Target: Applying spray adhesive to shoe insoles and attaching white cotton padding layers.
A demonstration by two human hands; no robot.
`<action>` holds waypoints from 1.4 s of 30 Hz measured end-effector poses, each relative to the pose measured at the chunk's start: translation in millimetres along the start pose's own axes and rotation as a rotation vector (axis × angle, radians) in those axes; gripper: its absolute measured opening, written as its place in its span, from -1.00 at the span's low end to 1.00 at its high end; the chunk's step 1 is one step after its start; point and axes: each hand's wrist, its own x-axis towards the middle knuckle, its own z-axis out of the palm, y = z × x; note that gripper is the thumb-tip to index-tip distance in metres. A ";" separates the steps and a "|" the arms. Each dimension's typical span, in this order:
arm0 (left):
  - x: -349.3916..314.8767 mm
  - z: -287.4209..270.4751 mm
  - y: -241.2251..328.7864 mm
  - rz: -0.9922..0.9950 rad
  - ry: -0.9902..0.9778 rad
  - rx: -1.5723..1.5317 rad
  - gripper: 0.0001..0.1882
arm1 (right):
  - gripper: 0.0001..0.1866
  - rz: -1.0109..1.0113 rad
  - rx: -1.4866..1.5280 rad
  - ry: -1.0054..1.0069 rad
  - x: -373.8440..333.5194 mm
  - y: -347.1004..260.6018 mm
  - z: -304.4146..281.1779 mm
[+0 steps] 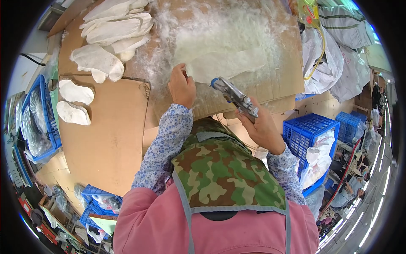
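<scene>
My right hand is wrapped round a metal spray gun, whose blue-ringed nozzle points up and left. A pale, long flat piece, shaped like an insole, lies in front of the nozzle on cardboard coated with whitish, fibrous residue. At the left end of that piece, my left hand pinches its edge between thumb and fingers. The spray gun is apart from the piece. To the left, several white insole-shaped pieces lie in a pile, with two small ones set apart below.
Brown cardboard covers the work surface at left. Blue crates stand at the right, the left and the lower left. White plastic sacks rest beyond the right edge, beside a yellow hose. Another person is far right.
</scene>
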 end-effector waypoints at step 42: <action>6.4 -10.6 4.9 -0.001 -0.054 -0.060 -0.66 | -0.68 -0.025 0.029 0.081 -31.1 6.6 -17.4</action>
